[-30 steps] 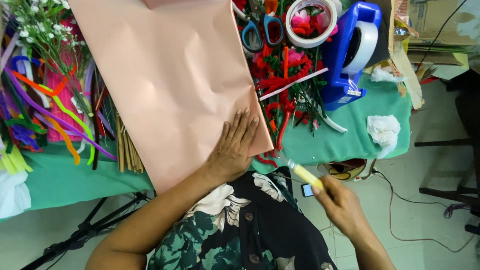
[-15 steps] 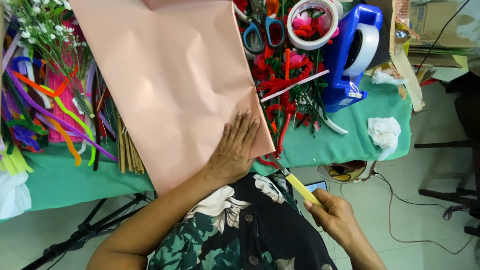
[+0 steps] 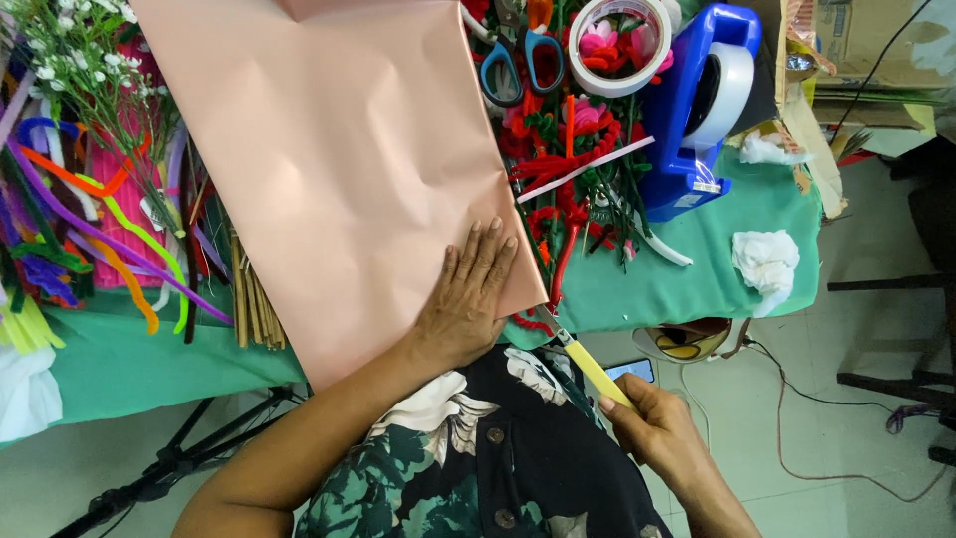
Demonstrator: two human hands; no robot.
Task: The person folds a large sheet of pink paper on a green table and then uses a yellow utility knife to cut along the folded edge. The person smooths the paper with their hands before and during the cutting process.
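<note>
Head view
Left hand (image 3: 468,304): flat, fingers spread, pressing pink paper (image 3: 339,169) on the table (image 3: 697,279).
Right hand (image 3: 662,433): closed around yellow knife (image 3: 588,364).
Progress: blade tip meets the paper's near corner; paper looks uncut.
Knife axis: diagonal, tip pointing up-left toward the paper.

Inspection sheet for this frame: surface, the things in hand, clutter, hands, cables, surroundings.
Surface: table under green cloth, crowded.
Things in hand: pink paper sheet overhanging the near edge; yellow-handled cutter, tip at the sheet's corner.
Clutter: blue tape dispenser, tape roll, blue-handled scissors, red pipe-cleaner flowers, coloured pipe cleaners, wooden sticks, crumpled tissue.
Hands: left hand flat on the sheet; right hand gripping the cutter.
Cables: one cable on the floor.
Surroundings: tiled floor, cardboard box, stand legs.
</note>
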